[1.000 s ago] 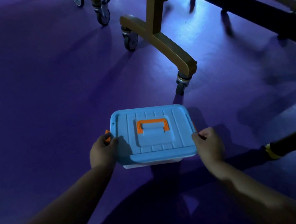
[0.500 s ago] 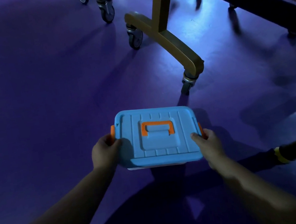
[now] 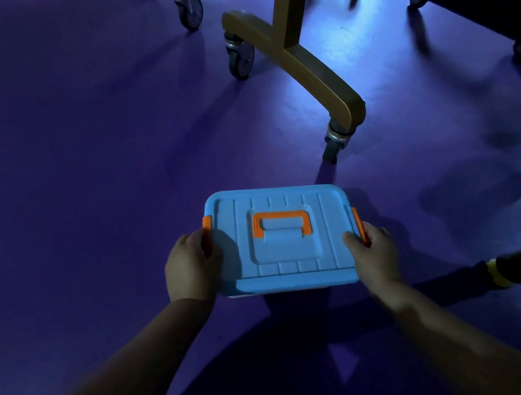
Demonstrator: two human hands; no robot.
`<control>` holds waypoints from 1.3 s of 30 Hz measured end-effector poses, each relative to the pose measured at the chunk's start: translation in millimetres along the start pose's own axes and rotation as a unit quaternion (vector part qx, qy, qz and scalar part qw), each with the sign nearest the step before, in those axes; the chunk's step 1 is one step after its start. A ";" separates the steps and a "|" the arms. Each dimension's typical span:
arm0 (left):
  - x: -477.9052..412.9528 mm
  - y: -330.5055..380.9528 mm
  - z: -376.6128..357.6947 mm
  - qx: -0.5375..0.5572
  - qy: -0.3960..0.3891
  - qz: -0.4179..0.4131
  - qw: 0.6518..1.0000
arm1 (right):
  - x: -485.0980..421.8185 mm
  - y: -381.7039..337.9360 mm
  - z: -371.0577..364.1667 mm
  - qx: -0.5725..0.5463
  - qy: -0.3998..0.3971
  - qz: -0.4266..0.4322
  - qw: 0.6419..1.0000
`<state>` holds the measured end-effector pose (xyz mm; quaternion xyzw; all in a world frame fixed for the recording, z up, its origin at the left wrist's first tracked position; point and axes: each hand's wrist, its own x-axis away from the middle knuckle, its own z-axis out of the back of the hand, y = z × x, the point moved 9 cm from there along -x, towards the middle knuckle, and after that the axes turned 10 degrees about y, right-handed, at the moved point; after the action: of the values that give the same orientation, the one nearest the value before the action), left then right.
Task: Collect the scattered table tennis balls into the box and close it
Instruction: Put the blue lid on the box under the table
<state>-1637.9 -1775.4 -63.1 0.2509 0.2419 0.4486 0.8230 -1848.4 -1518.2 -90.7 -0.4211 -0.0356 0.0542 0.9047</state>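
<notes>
A blue plastic box (image 3: 298, 273) sits on the purple floor with its lid on; an orange handle (image 3: 281, 221) lies flat on the lid. My left hand (image 3: 192, 269) presses the orange latch (image 3: 207, 224) on the box's left side. My right hand (image 3: 375, 252) presses the orange latch (image 3: 357, 221) on its right side. Both latches lie flat against the box. No table tennis balls are in sight.
A table tennis table's brown leg (image 3: 310, 70) with castor wheels (image 3: 334, 143) stands just beyond the box. More wheels (image 3: 189, 7) are at the top left. A dark bar with a yellow band (image 3: 499, 272) lies at the right.
Both orange side latches have swung in from sticking out to lying flat against the box under my hands. The view has shifted slightly closer.
</notes>
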 end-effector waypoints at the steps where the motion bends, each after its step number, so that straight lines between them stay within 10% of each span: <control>1: 0.4 0.6 0.2 -0.002 -0.001 -0.003 1.000 | -0.3 -1.6 0.9 0.012 0.006 0.008 1.000; 11: 6.6 -11.3 -7.5 -0.005 -0.051 0.122 0.991 | 1.1 0.8 0.8 0.014 -0.009 0.015 1.000; 18: 11.6 25.7 -47.6 0.031 -0.100 0.167 0.980 | 23.3 38.4 24.6 -0.152 0.145 -0.190 0.959; 22: 46.2 84.2 -89.3 0.116 -0.160 0.178 0.964 | 29.0 43.9 -2.2 -0.261 0.053 -0.295 0.918; 27: 55.9 148.2 -120.3 0.183 -0.229 0.086 0.952 | -12.6 46.6 28.3 -0.320 0.068 -0.345 0.880; 33: 49.6 183.9 -108.8 0.111 -0.147 -0.129 0.974 | -66.5 47.3 64.8 -0.282 0.073 -0.280 0.915; 39: 43.5 173.3 -120.6 0.057 -0.177 -0.135 0.973 | -89.8 48.5 66.6 -0.264 0.058 -0.274 0.923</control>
<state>-1799.1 -1632.6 -52.8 0.3377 0.1495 0.2670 0.8901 -1948.0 -1448.2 -86.6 -0.6209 -0.1099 -0.2315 0.7409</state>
